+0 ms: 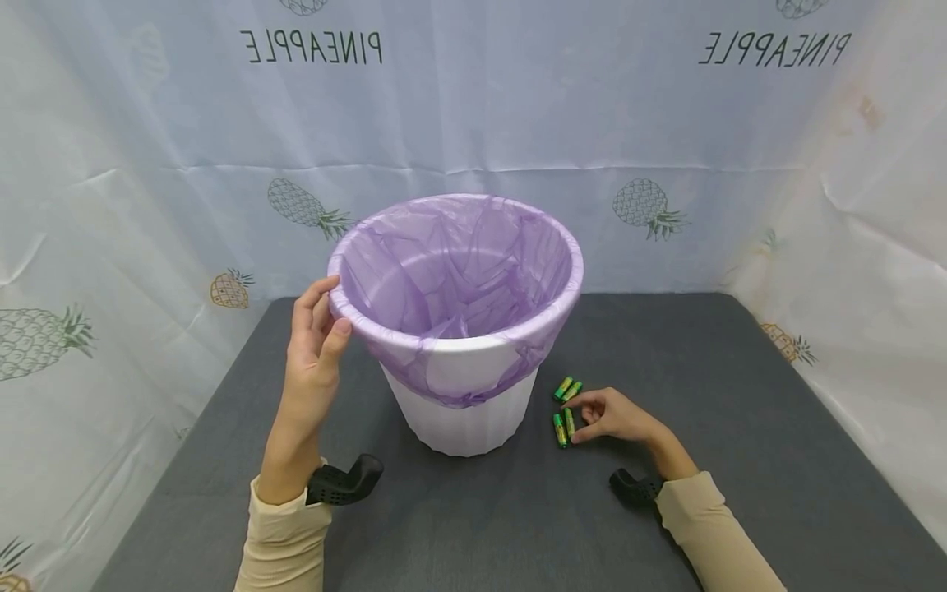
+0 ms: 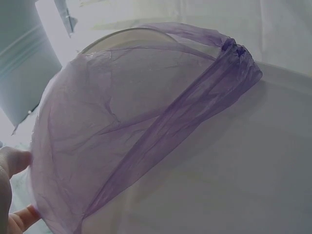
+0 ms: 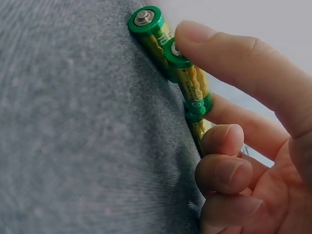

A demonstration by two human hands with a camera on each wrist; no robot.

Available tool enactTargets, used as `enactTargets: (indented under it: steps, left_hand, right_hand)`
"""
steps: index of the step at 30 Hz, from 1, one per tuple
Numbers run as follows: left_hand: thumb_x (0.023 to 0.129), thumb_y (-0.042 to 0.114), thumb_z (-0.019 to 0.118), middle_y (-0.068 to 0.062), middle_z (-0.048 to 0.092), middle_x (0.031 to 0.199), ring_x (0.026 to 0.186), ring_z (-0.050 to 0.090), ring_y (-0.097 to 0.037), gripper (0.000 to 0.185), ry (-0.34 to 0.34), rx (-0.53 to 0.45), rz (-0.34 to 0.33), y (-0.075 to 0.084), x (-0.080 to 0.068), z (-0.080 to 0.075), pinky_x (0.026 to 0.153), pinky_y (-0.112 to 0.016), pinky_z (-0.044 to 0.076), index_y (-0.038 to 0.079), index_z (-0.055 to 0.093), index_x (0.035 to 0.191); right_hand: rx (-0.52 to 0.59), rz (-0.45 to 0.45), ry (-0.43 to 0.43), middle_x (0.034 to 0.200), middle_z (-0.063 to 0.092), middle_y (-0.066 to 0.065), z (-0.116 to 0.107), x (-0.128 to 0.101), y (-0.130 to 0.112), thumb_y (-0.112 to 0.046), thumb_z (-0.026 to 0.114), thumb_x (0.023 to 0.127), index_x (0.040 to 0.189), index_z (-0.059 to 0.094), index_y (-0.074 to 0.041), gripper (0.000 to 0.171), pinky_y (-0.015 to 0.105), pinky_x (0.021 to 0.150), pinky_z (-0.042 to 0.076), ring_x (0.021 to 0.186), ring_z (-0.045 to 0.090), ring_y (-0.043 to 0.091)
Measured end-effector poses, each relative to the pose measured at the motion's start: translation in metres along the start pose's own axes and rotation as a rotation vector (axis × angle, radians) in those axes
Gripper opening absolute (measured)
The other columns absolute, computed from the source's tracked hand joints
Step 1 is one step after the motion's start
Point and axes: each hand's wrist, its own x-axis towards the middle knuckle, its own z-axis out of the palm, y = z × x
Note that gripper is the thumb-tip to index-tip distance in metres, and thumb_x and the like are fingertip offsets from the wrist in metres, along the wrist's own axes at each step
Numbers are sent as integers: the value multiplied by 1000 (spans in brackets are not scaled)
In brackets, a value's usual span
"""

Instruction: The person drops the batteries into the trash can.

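A white trash can (image 1: 462, 419) stands upright in the head view, lined with a purple plastic bag (image 1: 444, 279) folded over its rim. My left hand (image 1: 311, 353) holds the can's rim at its left side, thumb and fingertips against the bag; the left wrist view shows two fingertips at the bag's edge. To the can's right, my right hand (image 1: 614, 417) pinches a green-and-yellow battery (image 3: 192, 80) by its ends between thumb and index finger. Its other fingers are curled. Another battery (image 3: 153, 36) lies right beside it. Two more batteries (image 1: 564, 388) lie just behind, side by side.
A dark grey cloth covers the table (image 1: 473, 526). White curtains (image 1: 473, 107) printed with pineapples hang at the back and both sides. A black wrist mount (image 1: 346, 481) sits on the left wrist, another mount (image 1: 632, 487) on the right.
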Motion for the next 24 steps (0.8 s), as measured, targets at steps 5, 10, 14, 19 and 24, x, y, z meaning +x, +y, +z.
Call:
enactTargets:
  steps: [5,10,14,19,24]
  left_hand:
    - [99,12,46,-8,44,141,114,49,-12,45,-2,1,-6,0,0,0,100,-18,39,16,32,141]
    - [99,12,46,-7,45,141,114,49,-12,45,-7,-6,-1,-2,0,-2,100,-18,38,17,33,141]
    - [98,10,45,-8,44,142,114,49,-12,45,-8,-6,-2,-3,1,-2,100,-18,39,17,33,141]
    - [98,11,45,-9,44,143,115,49,-13,45,0,-2,-9,0,0,-1,100,-18,39,16,32,141]
    - [98,11,46,-7,45,142,115,49,-12,46,-6,-7,3,0,-1,-1,100,-18,39,16,32,142]
  right_hand:
    - [11,-5,6,66,47,-7,-1,-1,-3,-13,78,78,117,61,11,49,18,53,36,55,38,-4]
    - [16,-24,9,66,45,-8,-3,0,-9,-13,78,79,118,59,13,51,19,53,36,54,37,-4]
    - [23,-45,27,67,44,-8,-7,0,-14,-11,77,79,117,59,14,49,19,52,36,55,36,-4]
    - [5,-43,64,71,45,-9,-14,-3,-24,-11,77,79,117,60,12,47,20,54,38,57,38,-3]
    - [17,-17,79,72,46,-8,-19,-7,-33,-10,77,78,120,58,12,51,21,55,39,59,40,-2]
